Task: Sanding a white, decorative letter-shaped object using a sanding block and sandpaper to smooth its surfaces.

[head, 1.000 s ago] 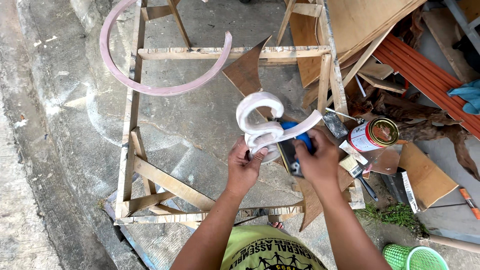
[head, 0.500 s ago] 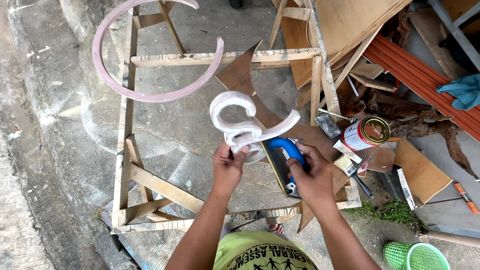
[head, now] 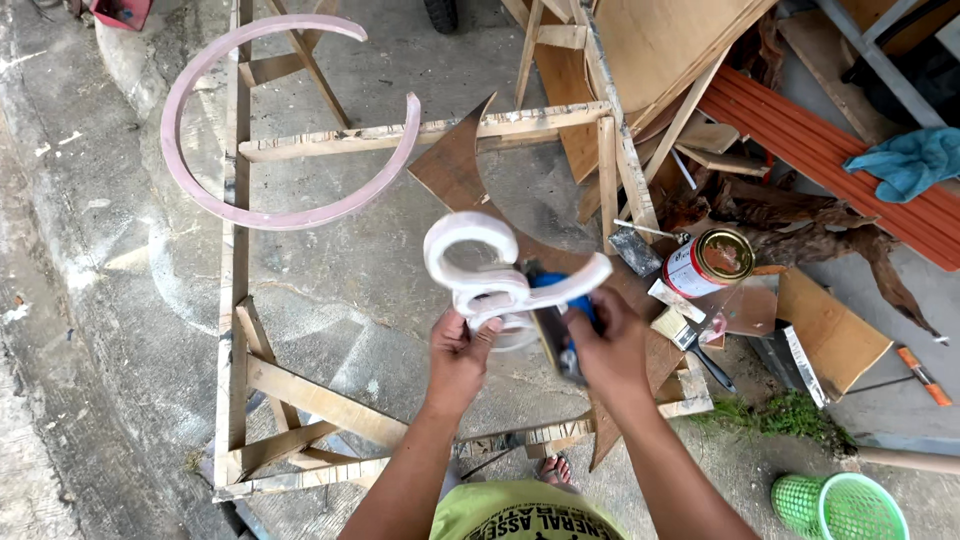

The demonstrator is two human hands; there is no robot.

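Basically, left hand (head: 458,352) has its fingers curled tight around the lower end of a white curly letter-shaped cutout (head: 490,272), thumb pressed on its face. Right hand (head: 612,345) is closed around a blue-handled sanding block (head: 560,325), and the block touches the cutout's lower edge just beside the left thumb. The cutout is held up between both hands, its loop sticking out past the fingertips and a straight arm running over the right-hand knuckles.

Under the hands is a brown plywood offcut (head: 455,165) with a pointed tip, lying across a rough wooden frame (head: 236,330) on the concrete floor (head: 90,300). Well beyond the left fingertips, a large pink C-shaped ring (head: 250,215) rests on the frame's crossbar.

Just beyond the right hand's outer side stands an opened tin can (head: 712,262) with a red and white label, a putty knife (head: 636,248) close by it, and small wood scraps around. Further out that way: orange corrugated sheet (head: 830,140), a teal rag (head: 912,160), cardboard piece (head: 832,335), an orange-handled tool (head: 922,375). Near the right forearm, low in view, a green mesh basket (head: 838,505). Yellow-green shirt (head: 520,515) at the bottom edge, a sandalled foot (head: 550,467) just above it.
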